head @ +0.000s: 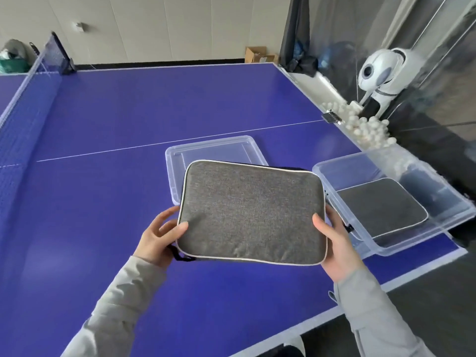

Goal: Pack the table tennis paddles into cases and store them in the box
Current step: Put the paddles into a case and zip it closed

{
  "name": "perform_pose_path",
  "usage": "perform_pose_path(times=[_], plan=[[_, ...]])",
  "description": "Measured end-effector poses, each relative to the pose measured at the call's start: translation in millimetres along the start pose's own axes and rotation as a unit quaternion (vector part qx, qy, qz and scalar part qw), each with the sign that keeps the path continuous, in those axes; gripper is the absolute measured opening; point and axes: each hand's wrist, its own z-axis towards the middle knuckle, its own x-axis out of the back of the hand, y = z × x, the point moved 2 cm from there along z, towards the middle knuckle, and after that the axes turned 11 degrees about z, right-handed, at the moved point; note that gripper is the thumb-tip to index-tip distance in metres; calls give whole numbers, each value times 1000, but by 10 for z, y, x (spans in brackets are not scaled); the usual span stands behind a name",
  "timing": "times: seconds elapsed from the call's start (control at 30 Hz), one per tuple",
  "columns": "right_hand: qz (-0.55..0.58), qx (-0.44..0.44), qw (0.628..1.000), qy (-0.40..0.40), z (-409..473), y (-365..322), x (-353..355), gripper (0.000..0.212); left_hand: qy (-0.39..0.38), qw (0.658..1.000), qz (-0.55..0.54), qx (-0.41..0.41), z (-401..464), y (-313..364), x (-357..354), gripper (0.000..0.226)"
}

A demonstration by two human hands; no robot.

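Note:
A grey fabric paddle case point(251, 212) with pale piping is held flat above the blue table, closed as far as I can see. My left hand point(158, 237) grips its left edge, thumb on top. My right hand point(334, 243) grips its right edge the same way. A black strap loop hangs under the case's near left corner. To the right stands a clear plastic box point(360, 231) at the table's corner, with a second grey case point(381, 206) lying inside. No paddle is visible.
The box's clear lid point(219, 150) lies on the blue table tennis table point(128, 119) behind the held case. The net point(28, 99) runs along the left. A white ball robot point(381, 76) and a tray of several white balls point(365, 130) stand off the right edge.

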Motion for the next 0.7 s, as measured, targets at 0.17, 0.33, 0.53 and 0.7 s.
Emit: perform_pose_path(times=[0.17, 0.33, 0.53, 0.7], plan=[[-35, 28, 999, 11, 215, -632, 538, 46, -18, 995, 98, -16, 181, 109, -825, 73], [-112, 38, 993, 6, 563, -1410, 1243, 58, -16, 991, 133, -7, 324, -42, -1832, 73], [-193, 33, 981, 1, 1111, -2432, 2227, 82, 16, 993, 119, -2, 523, -285, -3329, 68], [-217, 32, 976, -7, 1577, -2924, 2813, 56, 60, 989, 134, 3, 709, -555, -4240, 75]])
